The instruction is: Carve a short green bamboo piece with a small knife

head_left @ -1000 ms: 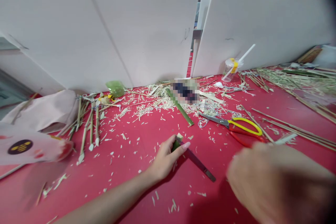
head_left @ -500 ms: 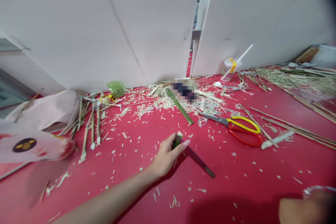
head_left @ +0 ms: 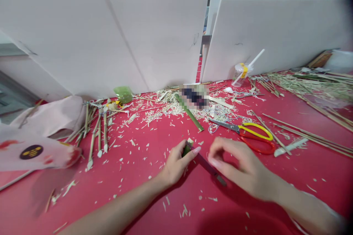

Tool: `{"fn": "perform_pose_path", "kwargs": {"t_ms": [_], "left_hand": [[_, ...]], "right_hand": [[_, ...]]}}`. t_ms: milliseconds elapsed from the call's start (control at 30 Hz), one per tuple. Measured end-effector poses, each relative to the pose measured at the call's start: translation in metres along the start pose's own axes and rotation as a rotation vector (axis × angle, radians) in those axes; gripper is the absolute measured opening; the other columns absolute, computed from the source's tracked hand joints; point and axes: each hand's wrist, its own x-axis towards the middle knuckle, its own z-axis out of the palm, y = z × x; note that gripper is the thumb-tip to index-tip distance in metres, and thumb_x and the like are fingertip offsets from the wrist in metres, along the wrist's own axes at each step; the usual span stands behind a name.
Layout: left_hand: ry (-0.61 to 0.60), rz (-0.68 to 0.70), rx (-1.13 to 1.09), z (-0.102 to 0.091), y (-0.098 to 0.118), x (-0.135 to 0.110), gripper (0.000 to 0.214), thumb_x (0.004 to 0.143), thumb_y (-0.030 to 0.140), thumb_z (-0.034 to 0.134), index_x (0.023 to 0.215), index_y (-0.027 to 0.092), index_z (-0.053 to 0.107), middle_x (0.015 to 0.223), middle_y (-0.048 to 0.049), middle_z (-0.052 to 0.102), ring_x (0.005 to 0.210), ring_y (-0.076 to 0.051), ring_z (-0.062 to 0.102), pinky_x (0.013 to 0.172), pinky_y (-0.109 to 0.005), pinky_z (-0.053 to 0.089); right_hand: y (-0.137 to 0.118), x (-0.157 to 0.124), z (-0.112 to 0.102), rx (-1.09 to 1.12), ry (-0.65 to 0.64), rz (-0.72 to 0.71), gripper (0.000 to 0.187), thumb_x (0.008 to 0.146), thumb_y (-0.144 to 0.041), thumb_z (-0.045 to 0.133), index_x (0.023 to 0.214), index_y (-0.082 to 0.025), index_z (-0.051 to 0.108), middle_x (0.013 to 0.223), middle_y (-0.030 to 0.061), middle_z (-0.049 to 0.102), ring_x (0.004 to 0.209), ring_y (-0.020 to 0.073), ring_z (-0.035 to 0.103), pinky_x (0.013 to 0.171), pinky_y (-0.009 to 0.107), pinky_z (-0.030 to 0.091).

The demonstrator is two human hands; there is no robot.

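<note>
My left hand (head_left: 176,163) is closed around a short green bamboo piece (head_left: 186,149), its pale cut end showing above the fingers. From under that hand a narrow dark flat bar (head_left: 204,165) slants down to the right; its exact kind is unclear. Beside the bar, my right hand (head_left: 237,167) has its fingers loosely bent, with nothing visible in them; whether it touches the bar is hard to tell. Beyond the right hand lie scissors (head_left: 256,132) with one yellow and one red handle loop. A green bamboo strip (head_left: 193,116) rests further back.
Pale shavings (head_left: 154,114) litter the red tabletop (head_left: 132,198). White panels (head_left: 154,40) stand along the back. Bamboo sticks (head_left: 98,132) and a printed bag (head_left: 41,150) are at left, a plastic cup (head_left: 240,75) at back right, and long strips (head_left: 317,136) at right.
My right hand has come in from the lower right corner to beside the dark bar. The left hand keeps its grip on the bamboo piece. The view has tilted slightly.
</note>
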Motion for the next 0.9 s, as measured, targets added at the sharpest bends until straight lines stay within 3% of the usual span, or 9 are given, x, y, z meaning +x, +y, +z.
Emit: {"fn": "perform_pose_path", "kwargs": {"t_ms": [67, 233, 500, 733, 900], "left_hand": [[0.008, 0.028, 0.048, 0.000, 0.001, 0.000, 0.038, 0.079, 0.049, 0.069, 0.068, 0.018, 0.050, 0.060, 0.0050, 0.041, 0.060, -0.011, 0.037, 0.056, -0.024, 0.030], [0.026, 0.000, 0.028, 0.000, -0.001, 0.001, 0.037, 0.080, 0.049, 0.068, 0.070, 0.018, 0.050, 0.058, 0.0059, 0.041, 0.057, -0.010, 0.038, 0.054, -0.023, 0.030], [0.008, -0.007, -0.034, -0.001, -0.009, 0.004, 0.037, 0.083, 0.050, 0.066, 0.075, 0.018, 0.050, 0.059, 0.0063, 0.047, 0.055, -0.009, 0.042, 0.052, -0.021, 0.032], [0.024, -0.043, -0.112, 0.001, -0.010, 0.003, 0.038, 0.083, 0.052, 0.065, 0.078, 0.018, 0.049, 0.047, 0.0103, 0.041, 0.039, -0.006, 0.035, 0.043, -0.020, 0.029], [0.007, -0.048, -0.097, 0.002, -0.005, 0.003, 0.039, 0.083, 0.053, 0.065, 0.080, 0.019, 0.046, 0.047, 0.0081, 0.051, 0.035, -0.008, 0.045, 0.037, -0.019, 0.035]], "right_hand": [[0.019, 0.011, 0.008, -0.062, 0.066, 0.037, 0.014, 0.093, -0.033, 0.053, 0.089, -0.020, 0.056, 0.083, 0.0038, 0.062, 0.075, 0.0167, 0.059, 0.069, 0.029, 0.048], [0.048, 0.021, 0.022, -0.196, -0.023, 0.069, 0.026, 0.085, -0.039, 0.064, 0.100, -0.020, 0.053, 0.087, 0.0044, 0.064, 0.076, 0.0182, 0.060, 0.069, 0.030, 0.045], [0.053, 0.018, 0.035, -0.281, -0.107, 0.100, 0.030, 0.088, -0.042, 0.061, 0.109, -0.020, 0.059, 0.086, 0.0049, 0.070, 0.073, 0.0205, 0.064, 0.063, 0.029, 0.043], [0.058, 0.018, 0.038, -0.198, -0.103, 0.062, 0.025, 0.099, -0.036, 0.045, 0.112, -0.022, 0.061, 0.104, 0.0090, 0.072, 0.096, 0.0252, 0.068, 0.079, 0.033, 0.049], [0.060, 0.018, 0.037, -0.160, -0.132, 0.077, 0.025, 0.101, -0.034, 0.042, 0.112, -0.021, 0.060, 0.106, 0.0091, 0.072, 0.096, 0.0249, 0.069, 0.078, 0.032, 0.049]]}}
